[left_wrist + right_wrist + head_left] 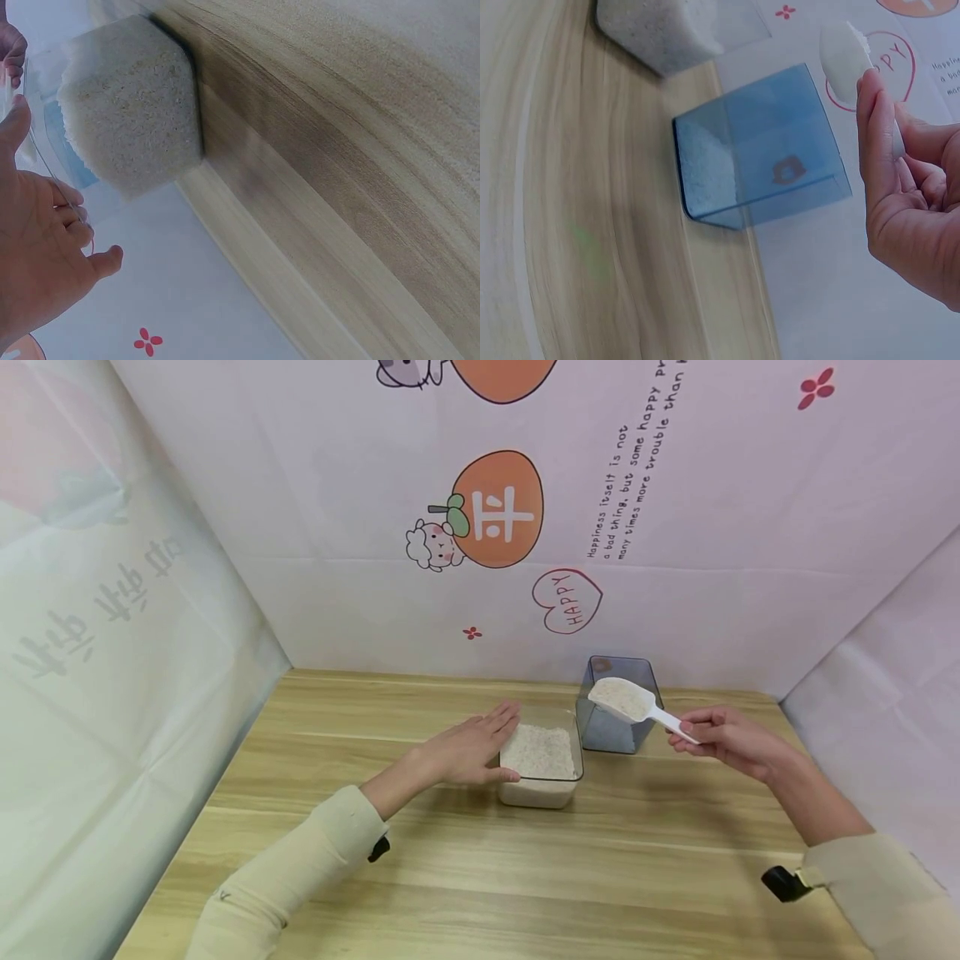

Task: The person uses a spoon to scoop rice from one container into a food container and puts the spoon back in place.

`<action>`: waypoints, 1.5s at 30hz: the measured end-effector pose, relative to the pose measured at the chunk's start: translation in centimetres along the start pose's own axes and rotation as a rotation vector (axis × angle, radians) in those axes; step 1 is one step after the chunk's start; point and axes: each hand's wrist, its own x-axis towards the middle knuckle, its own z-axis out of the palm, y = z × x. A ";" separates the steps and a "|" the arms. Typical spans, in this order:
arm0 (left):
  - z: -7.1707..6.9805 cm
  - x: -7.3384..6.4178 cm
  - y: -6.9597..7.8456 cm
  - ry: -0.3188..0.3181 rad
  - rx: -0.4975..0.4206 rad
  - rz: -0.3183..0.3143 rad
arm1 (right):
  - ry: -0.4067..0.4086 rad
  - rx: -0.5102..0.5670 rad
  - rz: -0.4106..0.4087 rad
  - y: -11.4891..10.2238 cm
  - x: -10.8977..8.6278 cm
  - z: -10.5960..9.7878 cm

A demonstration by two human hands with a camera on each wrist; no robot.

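White plastic scoop (pixel 843 66), right hand (pixel 723 741) pinching; left hand (pixel 471 749) spread against clear plastic tub (pixel 538 794);
we judge it light, stiff; grip handle (pixel 670 722).

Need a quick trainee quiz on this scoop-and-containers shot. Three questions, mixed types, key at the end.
1. Multiple choice: what does the right grip hold?
A) a lid
B) a white scoop
C) a bottle

2. True or false: the white scoop is empty.

3. Short answer: which is the left grip nearer to, the clear container or the blue-tinted container?

Key:
1. B; it is held by its handle.
2. False; pale grain lies in it.
3. The clear container; the left grip is at its side.
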 end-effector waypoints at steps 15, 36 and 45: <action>0.1 0.0 -0.1 0.001 -0.009 0.000 | 0.115 0.018 0.000 -0.7 -0.5 -1.7; 0.3 0.0 -0.3 0.004 -0.006 0.008 | 0.278 -0.115 0.092 -2.6 1.2 -1.3; 0.3 0.1 -0.4 0.007 -0.009 0.005 | 0.314 -0.151 0.120 -3.1 1.6 -1.0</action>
